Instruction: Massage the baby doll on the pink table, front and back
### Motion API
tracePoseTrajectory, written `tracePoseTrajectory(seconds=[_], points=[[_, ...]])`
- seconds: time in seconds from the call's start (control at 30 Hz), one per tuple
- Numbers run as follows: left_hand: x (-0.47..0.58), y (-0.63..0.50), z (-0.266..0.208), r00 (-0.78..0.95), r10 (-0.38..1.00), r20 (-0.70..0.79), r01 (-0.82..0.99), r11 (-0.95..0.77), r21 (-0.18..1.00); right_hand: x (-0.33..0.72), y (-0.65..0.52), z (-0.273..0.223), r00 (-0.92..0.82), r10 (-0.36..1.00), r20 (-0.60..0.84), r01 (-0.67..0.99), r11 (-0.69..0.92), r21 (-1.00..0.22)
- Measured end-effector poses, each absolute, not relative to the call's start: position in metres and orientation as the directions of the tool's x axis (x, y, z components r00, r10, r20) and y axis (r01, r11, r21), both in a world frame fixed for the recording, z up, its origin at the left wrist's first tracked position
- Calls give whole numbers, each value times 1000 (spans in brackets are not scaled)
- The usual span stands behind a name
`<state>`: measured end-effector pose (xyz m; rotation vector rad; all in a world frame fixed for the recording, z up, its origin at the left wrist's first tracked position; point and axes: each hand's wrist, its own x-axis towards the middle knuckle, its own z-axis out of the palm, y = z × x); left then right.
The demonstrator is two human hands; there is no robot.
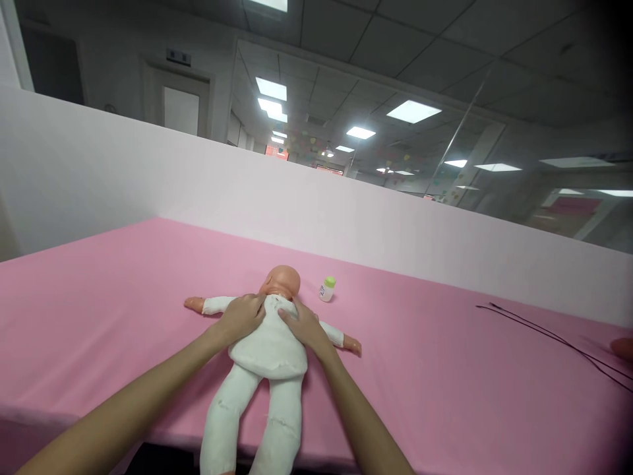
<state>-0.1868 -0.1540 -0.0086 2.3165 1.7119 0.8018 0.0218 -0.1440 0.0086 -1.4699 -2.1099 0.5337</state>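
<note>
A bald baby doll (270, 343) with a white cloth body lies on the pink surface, its head (284, 280) pointing away from me and its arms spread wide. No face shows on the head. My left hand (246, 316) grips the doll at its left-side shoulder, fingers curled by the neck. At the opposite shoulder, my right hand (302, 323) holds on with its thumb lying on the white torso; its other fingers are partly hidden. Just beyond the right hand stands a small clear bottle with a green cap (327, 289), apart from the doll.
The pink covering (420, 369) spreads to both sides. A low white wall (277, 201) with glass above it borders the far side. Thin black cords (548, 335) lie at the right, near a partly seen reddish-brown object (622, 348). The doll's legs reach the near edge.
</note>
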Motion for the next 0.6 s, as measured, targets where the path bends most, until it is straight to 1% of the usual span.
tracePoseTrajectory(seconds=[0.03,0.1,0.2,0.33,0.37,0.43,0.5,0.53,0.6], points=[[-189,-154,-10,194,934,299,858,-309,410,20,-141,9,-301,938,174,725,343,-598],[-192,-154,-13,183,953,243,865,-274,421,16,-137,9,-332,928,170,709,364,-603],[-196,-151,-16,193,959,209,842,-271,466,11,-134,8,-352,922,163,730,379,-568],[-193,-142,-18,190,958,215,871,-266,414,9,-136,5,-350,924,152,765,376,-523],[-191,-141,-18,186,959,211,881,-258,396,9,-137,5,-351,921,168,775,387,-500],[-185,-143,-14,161,962,220,901,-234,364,11,-139,3,-353,900,254,794,432,-428],[-177,-150,-8,157,947,280,915,-246,320,12,-141,1,-359,865,350,805,477,-353],[-174,-154,-5,173,934,313,913,-271,305,12,-142,0,-364,852,376,806,490,-331],[-168,-159,-1,216,909,356,897,-329,296,11,-142,-2,-370,846,384,801,500,-330]])
